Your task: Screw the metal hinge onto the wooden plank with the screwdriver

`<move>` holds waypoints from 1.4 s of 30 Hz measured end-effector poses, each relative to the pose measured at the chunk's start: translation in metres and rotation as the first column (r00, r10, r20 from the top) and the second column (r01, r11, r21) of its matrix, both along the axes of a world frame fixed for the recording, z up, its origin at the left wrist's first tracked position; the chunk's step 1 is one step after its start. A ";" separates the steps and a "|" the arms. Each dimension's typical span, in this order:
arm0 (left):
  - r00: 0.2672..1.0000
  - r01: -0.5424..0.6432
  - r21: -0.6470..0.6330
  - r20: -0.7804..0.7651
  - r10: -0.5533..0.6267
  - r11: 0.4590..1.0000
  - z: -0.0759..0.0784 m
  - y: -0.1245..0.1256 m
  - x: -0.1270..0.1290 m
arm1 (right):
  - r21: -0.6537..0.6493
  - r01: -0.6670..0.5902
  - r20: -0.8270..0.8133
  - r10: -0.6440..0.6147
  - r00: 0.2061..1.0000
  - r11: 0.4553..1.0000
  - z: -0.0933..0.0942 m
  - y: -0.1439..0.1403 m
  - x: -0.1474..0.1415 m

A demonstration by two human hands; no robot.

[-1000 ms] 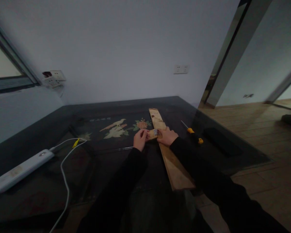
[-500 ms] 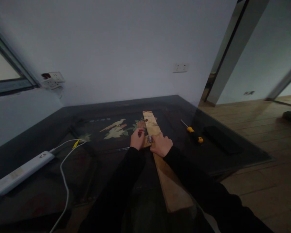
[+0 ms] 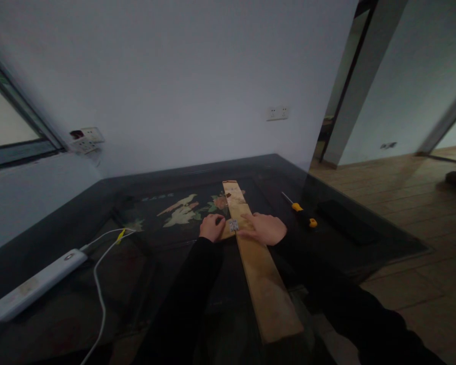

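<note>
A long wooden plank (image 3: 259,274) lies on the dark table (image 3: 79,213), its near end over the table's front edge. A small metal hinge (image 3: 233,225) sits at the plank's left edge, joined to a short wooden piece (image 3: 226,231). My left hand (image 3: 211,227) is curled on that short piece, just left of the hinge. My right hand (image 3: 265,228) lies flat with spread fingers on the plank, its fingertips beside the hinge.
A yellow-and-black screwdriver (image 3: 300,210) lies right of my right hand, with a flat black object (image 3: 345,222) beyond it. A white power strip (image 3: 34,284) and white cable (image 3: 101,284) are at the left. The tabletop carries a painted bird-and-flower inlay (image 3: 182,208).
The plank has shifted left and swung straighter toward me. My right hand has opened from a curled grip near the hinge to lie flat on the plank. My left hand stays on the short piece.
</note>
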State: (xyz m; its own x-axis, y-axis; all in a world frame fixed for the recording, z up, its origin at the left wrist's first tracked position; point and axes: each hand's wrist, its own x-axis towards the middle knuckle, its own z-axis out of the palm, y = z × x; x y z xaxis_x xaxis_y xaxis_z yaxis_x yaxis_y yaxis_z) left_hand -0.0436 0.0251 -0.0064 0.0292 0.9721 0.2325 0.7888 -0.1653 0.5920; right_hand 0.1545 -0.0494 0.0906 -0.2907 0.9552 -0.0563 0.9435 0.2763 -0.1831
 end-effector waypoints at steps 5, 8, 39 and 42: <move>0.994 0.053 -0.043 0.094 -0.049 0.998 0.007 -0.001 -0.003 | 0.094 -0.131 -0.274 0.152 0.950 0.987 -0.009 0.044 0.002; 0.984 0.102 -0.065 0.152 -0.091 0.993 0.009 -0.001 -0.003 | 0.176 -0.157 -0.403 0.216 0.889 0.972 -0.033 0.071 -0.006; 0.971 0.122 -0.011 0.210 -0.117 0.993 0.010 -0.002 0.006 | 0.185 -0.259 -0.273 0.303 0.913 0.948 -0.054 0.057 -0.007; 0.975 0.105 -0.002 0.199 -0.103 0.994 0.012 -0.003 0.006 | 0.193 -0.250 -0.236 0.292 0.927 0.949 -0.053 0.056 -0.008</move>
